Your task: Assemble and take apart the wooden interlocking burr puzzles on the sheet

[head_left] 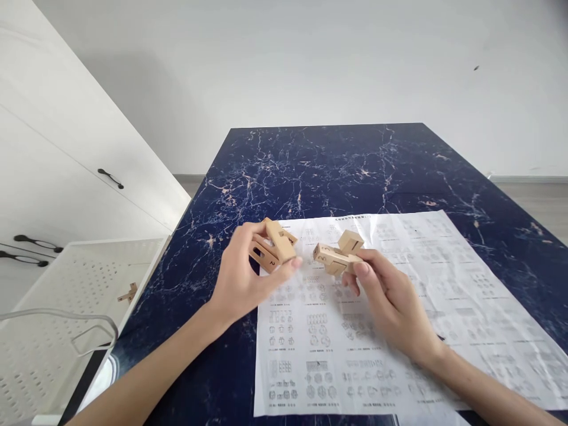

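My left hand (248, 269) is closed around several joined wooden puzzle pieces (280, 244), notched blocks with printed numbers, a "2" showing on one. Thumb and fingers grip them from the left side, so part of the cluster is hidden. To its right, my right hand (390, 296) pinches another small group of interlocked wooden puzzle pieces (337, 253), which also bear numbers. The two groups are apart, both held above a creased instruction sheet (317, 307) printed with rows of small diagrams.
The sheet lies on a dark blue marbled table (310, 171). At the left stands a white perforated basket (39, 331) with a small wooden piece (128, 293) in it. White cabinets (66, 148) with black handles line the left, and a pale wall (310, 59) rises behind the table.
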A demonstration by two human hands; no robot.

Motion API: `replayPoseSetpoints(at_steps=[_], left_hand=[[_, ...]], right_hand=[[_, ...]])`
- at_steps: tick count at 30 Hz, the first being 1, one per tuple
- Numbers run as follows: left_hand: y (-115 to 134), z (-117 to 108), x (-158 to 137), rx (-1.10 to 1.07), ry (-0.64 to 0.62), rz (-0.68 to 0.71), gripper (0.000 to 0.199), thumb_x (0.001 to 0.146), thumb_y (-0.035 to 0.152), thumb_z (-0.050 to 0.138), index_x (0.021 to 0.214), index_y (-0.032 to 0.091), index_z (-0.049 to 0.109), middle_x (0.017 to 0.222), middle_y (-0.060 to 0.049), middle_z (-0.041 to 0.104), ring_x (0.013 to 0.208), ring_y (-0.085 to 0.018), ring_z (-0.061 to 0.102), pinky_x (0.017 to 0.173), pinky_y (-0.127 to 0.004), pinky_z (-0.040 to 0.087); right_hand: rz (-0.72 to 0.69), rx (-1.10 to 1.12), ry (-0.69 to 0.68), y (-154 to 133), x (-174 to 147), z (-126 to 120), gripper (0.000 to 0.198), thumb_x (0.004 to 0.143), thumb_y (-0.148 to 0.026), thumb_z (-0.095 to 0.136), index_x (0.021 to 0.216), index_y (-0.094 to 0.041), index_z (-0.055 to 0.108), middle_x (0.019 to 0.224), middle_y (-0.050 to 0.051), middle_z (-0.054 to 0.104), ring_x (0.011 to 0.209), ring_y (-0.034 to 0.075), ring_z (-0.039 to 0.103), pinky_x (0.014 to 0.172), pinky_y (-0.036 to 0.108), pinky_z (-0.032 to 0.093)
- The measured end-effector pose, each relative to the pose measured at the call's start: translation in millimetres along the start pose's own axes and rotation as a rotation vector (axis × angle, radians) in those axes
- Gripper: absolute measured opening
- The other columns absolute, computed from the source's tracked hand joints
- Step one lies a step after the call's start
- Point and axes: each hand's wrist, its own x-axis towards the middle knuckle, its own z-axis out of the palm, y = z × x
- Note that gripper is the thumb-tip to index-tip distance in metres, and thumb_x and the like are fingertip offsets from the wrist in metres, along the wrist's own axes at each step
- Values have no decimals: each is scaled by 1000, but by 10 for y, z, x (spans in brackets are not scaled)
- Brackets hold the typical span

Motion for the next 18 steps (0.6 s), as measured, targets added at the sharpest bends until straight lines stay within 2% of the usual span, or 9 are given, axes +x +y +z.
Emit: replayPoseSetpoints(at_steps=[2,4,7,10,12,15,16,18], left_hand=[[-114,12,37,203,31,7,51,84,51,86,118,22,60,119,-11,69,113,-32,61,100,-54,53],[-213,44,49,304,7,-18,58,81,55,88,119,22,61,128,-13,64,124,-38,55,107,-60,48],[-293,94,37,381,-9,-59,58,80,57,89,118,23,61,134,-13,59,132,-42,49,112,-65,43],[-275,103,26,408,9,-28,60,82,57,88,124,24,60,136,-14,57,134,-42,48,114,-66,42],[-218,82,26,356,31,52,56,89,52,83,130,25,57,136,-13,58,133,-39,51,114,-62,45],[-108,40,13,148,28,220,39,103,37,67,138,26,55,136,-12,61,131,-32,59,113,-55,51],[-73,32,0,72,-2,273,41,104,37,65,142,27,53,137,-12,61,131,-31,61,114,-54,52],[-16,29,-38,-24,-110,356,65,99,51,73,153,28,46,144,-14,61,136,-35,61,116,-55,52]], right_hand=[[20,7,5,2,13,9,32,115,-47,44,101,-23,61,75,-1,59,66,17,56,63,31,45],[29,3,-4,1,14,18,34,115,-48,44,99,-23,60,75,-1,59,65,17,55,61,31,44],[22,-13,-28,-3,3,22,35,115,-48,44,98,-23,60,75,-1,60,63,16,55,60,30,43],[4,-24,-49,-1,-10,18,33,115,-46,44,101,-22,63,76,0,61,63,15,55,59,30,43],[-1,-28,-62,2,-17,18,32,115,-45,45,105,-22,64,77,0,63,63,15,57,59,29,44],[-4,-40,-107,2,-29,21,28,115,-43,47,110,-22,66,76,-1,64,64,16,58,59,29,45],[-10,-38,-135,0,-34,24,28,115,-42,47,110,-23,66,76,-1,64,63,16,58,59,29,45],[-24,-16,-202,-11,-42,28,28,114,-41,47,107,-23,67,76,-1,64,64,16,59,60,29,46]])
